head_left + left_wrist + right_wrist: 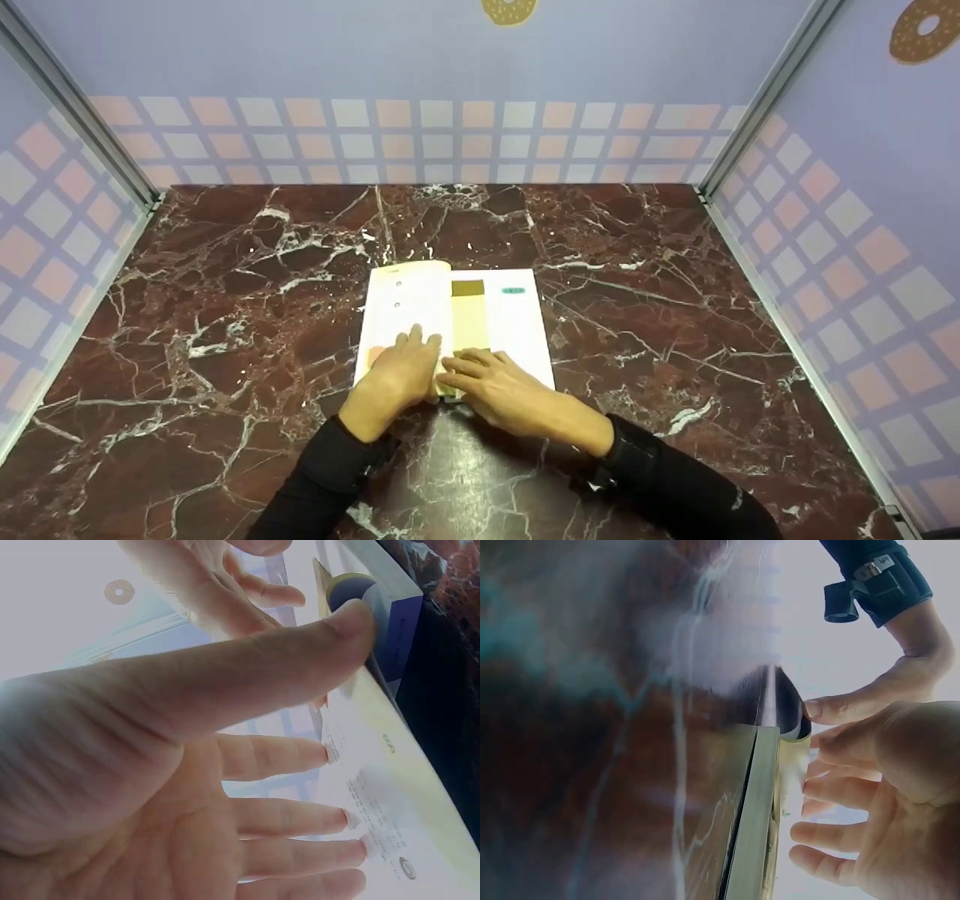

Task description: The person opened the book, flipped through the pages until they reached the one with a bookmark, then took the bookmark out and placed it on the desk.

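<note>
An open book (517, 322) lies on the dark red marble table, its left page (412, 300) curving up toward the middle. Beside the fold, a yellow strip with a brown top (470, 319) shows on the right side. My left hand (397, 371) rests on the lower left page with its fingers straight; in the left wrist view its thumb (285, 667) reaches the book's lower edge by the spine. Over the lower middle of the book lies my right hand (506, 390), fingers extended toward the fold. In the right wrist view its fingers (840, 795) are loosely spread beside the page block (754, 817).
The marble table (240, 315) surrounds the book on every side. Lilac panels (420, 60) with pink and white squares stand at the back, left and right, joined by grey metal corner posts (772, 90). Black sleeves (675, 472) cover both forearms.
</note>
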